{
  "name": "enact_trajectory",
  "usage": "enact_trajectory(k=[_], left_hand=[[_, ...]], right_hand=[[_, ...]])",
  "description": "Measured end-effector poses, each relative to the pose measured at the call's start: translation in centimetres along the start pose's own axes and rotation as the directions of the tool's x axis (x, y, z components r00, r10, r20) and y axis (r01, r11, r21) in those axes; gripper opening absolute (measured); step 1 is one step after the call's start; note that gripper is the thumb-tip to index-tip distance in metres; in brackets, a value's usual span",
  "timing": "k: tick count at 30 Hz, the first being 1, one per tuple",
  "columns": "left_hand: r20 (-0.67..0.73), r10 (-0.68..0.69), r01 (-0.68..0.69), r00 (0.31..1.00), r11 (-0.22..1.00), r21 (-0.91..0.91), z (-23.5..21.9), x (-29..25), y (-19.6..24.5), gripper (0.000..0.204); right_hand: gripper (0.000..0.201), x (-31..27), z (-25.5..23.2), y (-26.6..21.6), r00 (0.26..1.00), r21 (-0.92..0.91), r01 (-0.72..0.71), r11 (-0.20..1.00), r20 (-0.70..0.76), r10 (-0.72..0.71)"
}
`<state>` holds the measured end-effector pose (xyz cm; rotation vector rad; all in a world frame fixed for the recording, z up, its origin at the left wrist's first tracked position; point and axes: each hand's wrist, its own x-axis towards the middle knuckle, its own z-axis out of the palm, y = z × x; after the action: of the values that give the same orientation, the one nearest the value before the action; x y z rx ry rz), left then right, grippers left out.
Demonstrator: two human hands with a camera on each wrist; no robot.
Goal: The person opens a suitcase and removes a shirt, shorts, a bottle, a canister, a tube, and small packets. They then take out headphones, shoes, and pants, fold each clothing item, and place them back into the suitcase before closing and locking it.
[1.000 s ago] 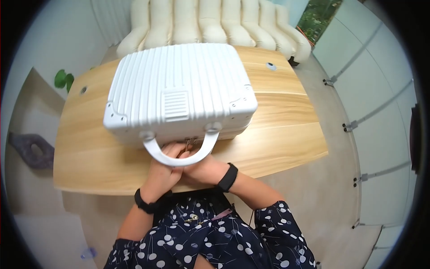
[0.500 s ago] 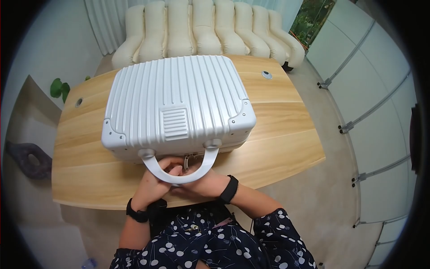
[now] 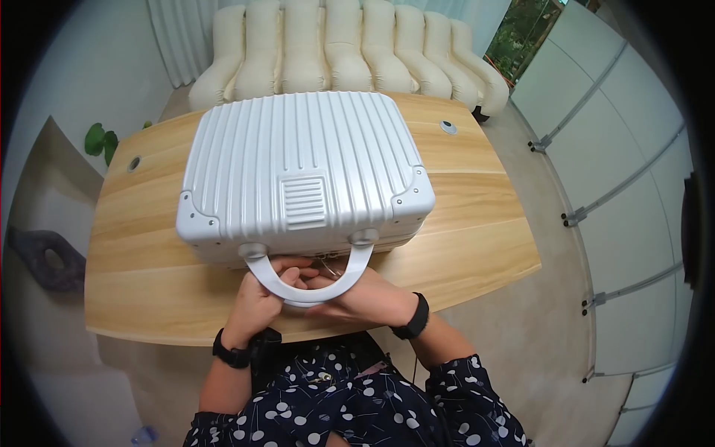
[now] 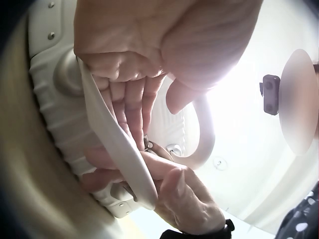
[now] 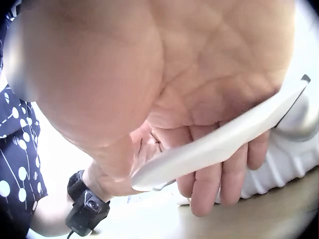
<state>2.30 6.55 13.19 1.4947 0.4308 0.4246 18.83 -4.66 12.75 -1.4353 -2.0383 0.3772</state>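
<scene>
A white ribbed hard-shell case (image 3: 298, 156) lies flat, its carry handle (image 3: 320, 295) toward the person. Both hands are below that handle, at the case's front side. From the left, the left hand (image 3: 257, 302) reaches in; in the left wrist view its fingers (image 4: 133, 107) extend loosely, tips at a small metal zipper pull (image 4: 148, 144), thumb apart. Opposite it is the right hand (image 3: 372, 296). Its fingers (image 5: 207, 186) stretch out past the handle in the right wrist view, fairly straight. The handle partly covers the fingertips in the head view.
The case stands on a light wooden table (image 3: 477, 216) with round cable holes. Beyond the table is a cream padded sofa (image 3: 342, 52). White panels on wheeled frames (image 3: 633, 201) line the right side. A dark ring-shaped sculpture (image 3: 48, 259) is at the left.
The right hand has shifted slightly right, opening more room between the hands. The zipper pull shows more. The head view has tilted, so the case appears lower than a second ago.
</scene>
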Motion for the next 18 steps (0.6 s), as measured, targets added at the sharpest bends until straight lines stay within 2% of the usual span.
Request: enact_trajectory(k=[2,6,9,11,12,14,18], left_hand=[[-0.021,-0.018,0.019,1.000,0.999,0.051,0.2,0.0,-0.3,0.025],[-0.036,0.040,-0.036,0.999,0.992,0.118,0.8,-0.2,-0.4,0.025],[-0.025,0.099,-0.094,0.995,0.984,0.152,0.9,-0.2,-0.5,0.025],[-0.018,0.123,-0.118,0.992,0.978,0.169,0.9,-0.2,-0.5,0.025],[-0.017,0.124,-0.120,0.992,0.978,0.169,0.9,-0.2,-0.5,0.025],[-0.022,0.120,-0.115,0.993,0.978,0.172,0.8,-0.2,-0.6,0.025],[-0.020,0.107,-0.103,0.994,0.981,0.162,0.9,-0.2,-0.6,0.025]], right_hand=[[0.037,-0.4,-0.2,-0.2,0.997,0.092,-0.078,0.993,0.030,0.075],[0.036,-1.1,0.0,0.1,0.997,0.066,-0.074,0.995,0.020,0.073],[0.031,-1.2,0.1,0.5,0.998,0.125,-0.055,0.991,-0.029,0.060],[0.028,-0.8,-0.4,0.8,1.000,0.301,-0.013,0.954,0.007,0.011],[0.028,-0.9,-0.5,0.8,1.000,0.300,-0.013,0.954,0.007,0.011],[0.026,-1.0,-0.9,0.9,0.990,0.516,-0.142,0.845,0.086,0.114],[0.026,-1.1,-1.3,1.1,0.986,0.570,-0.165,0.805,0.073,0.150]])
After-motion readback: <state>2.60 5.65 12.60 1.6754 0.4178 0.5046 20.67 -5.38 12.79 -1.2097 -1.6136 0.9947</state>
